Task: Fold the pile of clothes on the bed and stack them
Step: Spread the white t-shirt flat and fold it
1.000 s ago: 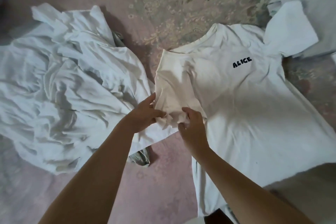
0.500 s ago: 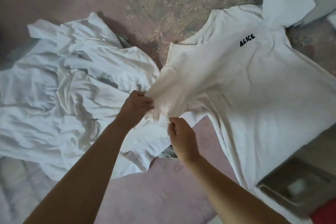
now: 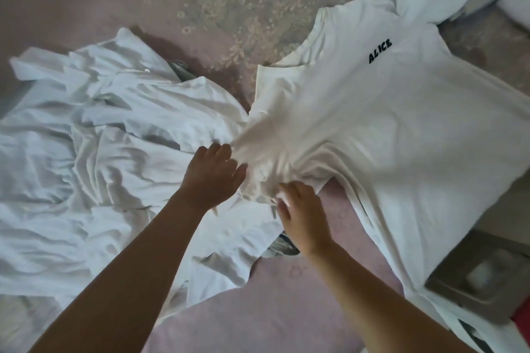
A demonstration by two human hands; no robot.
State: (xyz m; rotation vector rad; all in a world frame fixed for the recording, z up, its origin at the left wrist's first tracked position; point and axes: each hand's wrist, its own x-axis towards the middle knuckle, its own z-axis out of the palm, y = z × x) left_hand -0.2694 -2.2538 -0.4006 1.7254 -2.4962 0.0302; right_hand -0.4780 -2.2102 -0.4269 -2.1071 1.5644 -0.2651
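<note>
Sleeve (image 3: 266, 163) of the T-shirt (image 3: 401, 135) now lower-left, both hands' fingers (image 3: 229, 170) looser than before, resting on it.

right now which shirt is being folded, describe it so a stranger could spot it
On the pink floral bedspread, look right of the crumpled white pile. It is the shirt spread flat, its near sleeve under both hands. Only it bears the black word ALICE.
</note>
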